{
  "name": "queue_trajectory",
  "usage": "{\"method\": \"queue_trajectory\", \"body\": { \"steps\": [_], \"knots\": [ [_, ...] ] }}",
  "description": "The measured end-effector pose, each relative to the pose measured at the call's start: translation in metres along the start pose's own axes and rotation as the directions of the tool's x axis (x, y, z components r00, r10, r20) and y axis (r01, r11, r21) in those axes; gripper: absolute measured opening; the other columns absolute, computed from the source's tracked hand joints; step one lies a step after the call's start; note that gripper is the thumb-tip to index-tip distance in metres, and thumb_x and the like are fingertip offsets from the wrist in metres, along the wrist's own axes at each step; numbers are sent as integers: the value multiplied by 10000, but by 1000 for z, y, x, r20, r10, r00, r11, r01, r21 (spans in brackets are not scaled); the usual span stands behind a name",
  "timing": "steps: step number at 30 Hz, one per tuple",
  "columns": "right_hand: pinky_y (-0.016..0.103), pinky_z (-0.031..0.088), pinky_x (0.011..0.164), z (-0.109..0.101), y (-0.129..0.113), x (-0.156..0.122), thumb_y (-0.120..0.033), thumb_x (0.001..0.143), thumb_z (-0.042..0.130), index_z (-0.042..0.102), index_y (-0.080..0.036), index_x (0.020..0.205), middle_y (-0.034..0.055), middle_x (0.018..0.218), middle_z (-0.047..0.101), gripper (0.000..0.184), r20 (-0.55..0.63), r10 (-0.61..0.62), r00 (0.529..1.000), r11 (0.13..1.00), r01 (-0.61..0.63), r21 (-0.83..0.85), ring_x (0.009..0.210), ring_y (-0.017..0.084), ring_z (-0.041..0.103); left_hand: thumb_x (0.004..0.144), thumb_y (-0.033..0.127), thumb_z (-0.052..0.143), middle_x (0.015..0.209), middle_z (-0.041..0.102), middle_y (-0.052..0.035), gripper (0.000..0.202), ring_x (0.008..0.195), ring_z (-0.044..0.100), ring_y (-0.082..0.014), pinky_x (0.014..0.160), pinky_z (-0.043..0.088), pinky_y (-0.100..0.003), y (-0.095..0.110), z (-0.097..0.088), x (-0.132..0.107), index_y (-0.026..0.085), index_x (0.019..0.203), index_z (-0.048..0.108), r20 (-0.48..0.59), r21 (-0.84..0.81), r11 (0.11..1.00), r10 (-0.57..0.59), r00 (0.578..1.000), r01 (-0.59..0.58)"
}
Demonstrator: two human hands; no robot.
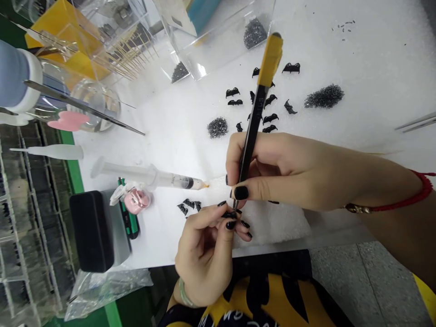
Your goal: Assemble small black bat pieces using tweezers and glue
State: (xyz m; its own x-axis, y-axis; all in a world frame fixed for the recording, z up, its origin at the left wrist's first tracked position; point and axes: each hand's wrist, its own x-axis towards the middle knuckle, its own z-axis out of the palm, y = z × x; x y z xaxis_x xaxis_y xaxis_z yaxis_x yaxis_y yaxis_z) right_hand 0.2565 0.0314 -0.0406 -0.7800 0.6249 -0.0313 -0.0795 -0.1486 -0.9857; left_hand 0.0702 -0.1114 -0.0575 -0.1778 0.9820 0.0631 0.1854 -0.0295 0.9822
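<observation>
My right hand (pixel 293 170) pinches a slim black pen-like tool (pixel 254 122) with a yellow end, holding it nearly upright with its thin metal tip down. That tip meets a small black part (pixel 230 215), gripped between the thumb and forefinger of my left hand (pixel 206 254). Much of the part is hidden by my fingers, so its shape is unclear. Beneath both hands lies a white foam pad (pixel 275 222). Several small black curved parts (pixel 270 119) are spread beyond my right hand, and a few more black pieces (pixel 189 203) sit left of my left hand.
A syringe (pixel 170 179) with an orange tip points at the pad. Piles of dark glittery bits (pixel 324 96) lie farther out, near a clear plastic tray (pixel 218 50). Tweezers (pixel 85 106) jut in at left; a black box (pixel 91 230) stands by the table's near edge.
</observation>
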Motion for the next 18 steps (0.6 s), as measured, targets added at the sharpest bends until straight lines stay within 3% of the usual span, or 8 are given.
{"method": "queue_trajectory", "body": {
  "steps": [10, 18],
  "knots": [
    [242, 637, 586, 0, -2, 1, -145, 961, 605, 590, -230, 921, -22, 818, 725, 95, 38, 14, 999, 999, -12, -33, 736, 146, 738, 965, -22, 633, 1036, 765, -27, 385, 696, 772, -107, 629, 679, -191, -2, -2, -1, 223, 1245, 729, 22, -28, 999, 24, 999, -24],
    [196, 582, 508, 1, -2, 2, -61, 904, 658, 625, -217, 843, -29, 779, 718, 170, -10, -17, 1000, 999, 17, 35, 677, 128, 725, 975, 28, 654, 1046, 787, -33, 340, 693, 775, -126, 609, 685, -222, -2, -3, 0, 240, 1229, 732, 44, -20, 999, 32, 999, -31]
  ]
}}
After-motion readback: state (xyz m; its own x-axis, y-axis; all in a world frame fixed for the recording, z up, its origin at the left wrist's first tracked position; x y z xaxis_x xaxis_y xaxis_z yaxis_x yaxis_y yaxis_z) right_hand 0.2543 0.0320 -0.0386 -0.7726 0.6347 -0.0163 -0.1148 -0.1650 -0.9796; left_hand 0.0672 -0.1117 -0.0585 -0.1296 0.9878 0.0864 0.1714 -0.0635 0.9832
